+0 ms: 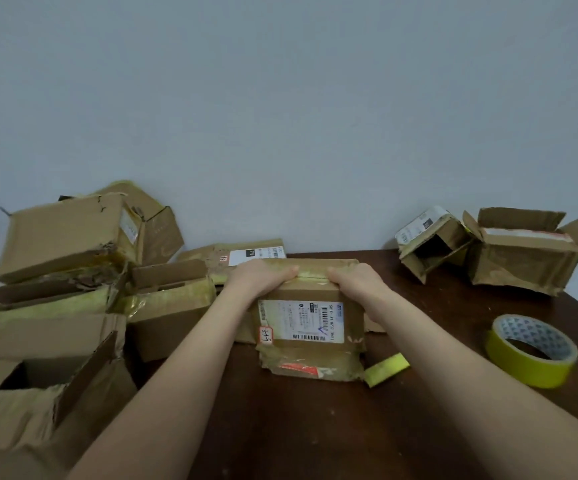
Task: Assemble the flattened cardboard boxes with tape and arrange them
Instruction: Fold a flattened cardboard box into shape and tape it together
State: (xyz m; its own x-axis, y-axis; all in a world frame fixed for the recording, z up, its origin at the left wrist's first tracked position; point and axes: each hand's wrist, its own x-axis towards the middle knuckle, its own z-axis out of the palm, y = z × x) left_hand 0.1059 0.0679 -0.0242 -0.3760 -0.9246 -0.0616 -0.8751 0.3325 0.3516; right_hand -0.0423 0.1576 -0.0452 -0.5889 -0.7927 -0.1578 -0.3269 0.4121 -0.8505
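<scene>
Dark brown table [315, 427] against a pale grey wall [280, 98]. Left hand [263, 277] and right hand [356, 278] both clamped on the far top edge of the box [310, 292], palms down, fingers curled over the edge and out of sight behind it, thumbs pointing toward each other with a small gap between. Under the thumbs, a yellow strip [311, 273] of tape running along that edge. Box standing at mid-table, straight ahead, near face toward the camera and carrying a white label [315, 322] with a barcode, plus a small handwritten tag at its lower left corner; bottom edge ragged, with old brown tape and a red patch. Just beside the lower right corner, touching or nearly so, a loose yellow scrap [386, 369] lying flat on the wood. Farther right, near the table's edge, the roll [519, 370] of yellow tape lying flat, hole up. At the back right, by the wall, two open boxes [522, 261] side by side, flaps splayed, the smaller tipped with its mouth toward the camera. Behind the held box, a low carton [208, 254] with a white label on top. Along the left, a pile [73, 237] of worn, yellow-taped cartons, stacked and leaning, some with flaps open.
</scene>
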